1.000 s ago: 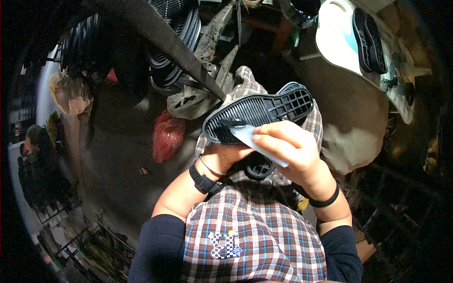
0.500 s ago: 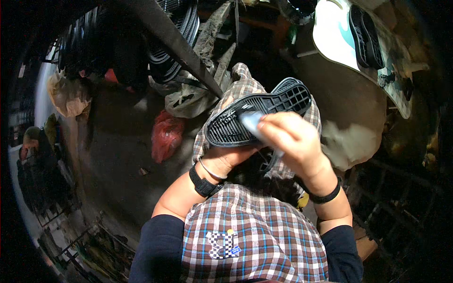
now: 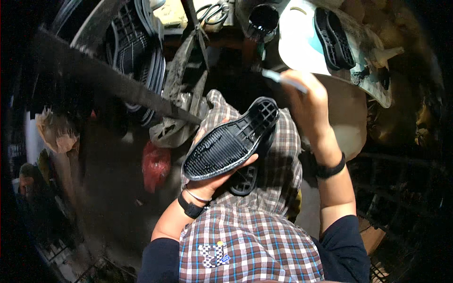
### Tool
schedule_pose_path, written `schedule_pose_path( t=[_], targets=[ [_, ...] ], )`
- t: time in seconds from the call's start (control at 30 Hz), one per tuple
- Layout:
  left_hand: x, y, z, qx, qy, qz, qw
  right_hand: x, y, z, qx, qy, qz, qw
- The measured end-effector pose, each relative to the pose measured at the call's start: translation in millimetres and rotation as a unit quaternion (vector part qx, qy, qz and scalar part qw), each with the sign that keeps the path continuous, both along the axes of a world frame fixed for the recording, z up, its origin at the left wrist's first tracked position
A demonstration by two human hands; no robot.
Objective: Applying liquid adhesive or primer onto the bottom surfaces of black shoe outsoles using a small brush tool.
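Note:
My left hand (image 3: 212,184) supports a black shoe sole (image 3: 222,144) from beneath, over my lap. The grooved inner face is turned up, with a wet gloss across its wide end and a grid of hollows at its narrow end. Under that hand, part of a second black sole (image 3: 244,183) shows against the checked cloth. My right hand (image 3: 306,101) is raised to the right of the held sole, apart from it. Its closed fingers grip a slim pale brush-like tool (image 3: 278,78), whose tip points left and is blurred.
Beyond my right hand stands a dark-smeared round can (image 3: 263,21). A pair of black soles (image 3: 334,40) rests on a white board (image 3: 295,45) at the far right. Dark bars (image 3: 118,80) cross the left, near stacked soles (image 3: 137,52). A red plastic bag (image 3: 155,165) lies left; scissors (image 3: 213,13) lie far back.
My right hand has lifted the brush-like tool off the sole and moved it away, toward the can. The left hand has tilted the sole and shifted it lower left. The view has shifted too.

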State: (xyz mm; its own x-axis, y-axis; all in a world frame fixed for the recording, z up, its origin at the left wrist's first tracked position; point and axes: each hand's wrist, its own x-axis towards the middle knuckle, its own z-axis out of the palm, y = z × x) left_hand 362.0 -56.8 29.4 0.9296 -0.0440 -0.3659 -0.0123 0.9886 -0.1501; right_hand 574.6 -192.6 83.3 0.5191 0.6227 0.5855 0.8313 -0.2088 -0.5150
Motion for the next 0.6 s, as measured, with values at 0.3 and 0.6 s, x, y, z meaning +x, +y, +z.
schedule_pose_path(
  t=[0.3, 0.6],
  targets=[
    [20.5, -27.8, 10.3, 0.501, 0.128, -0.005, 0.856, 127.4, 60.6, 9.7, -0.203, -0.145, -0.196, 0.948],
    [13.0, 1.0, 18.9, 0.167, 0.043, -0.028, 0.985, 93.6, 2.8, 15.9, -0.001, 0.406, 0.066, 0.912]
  ],
)
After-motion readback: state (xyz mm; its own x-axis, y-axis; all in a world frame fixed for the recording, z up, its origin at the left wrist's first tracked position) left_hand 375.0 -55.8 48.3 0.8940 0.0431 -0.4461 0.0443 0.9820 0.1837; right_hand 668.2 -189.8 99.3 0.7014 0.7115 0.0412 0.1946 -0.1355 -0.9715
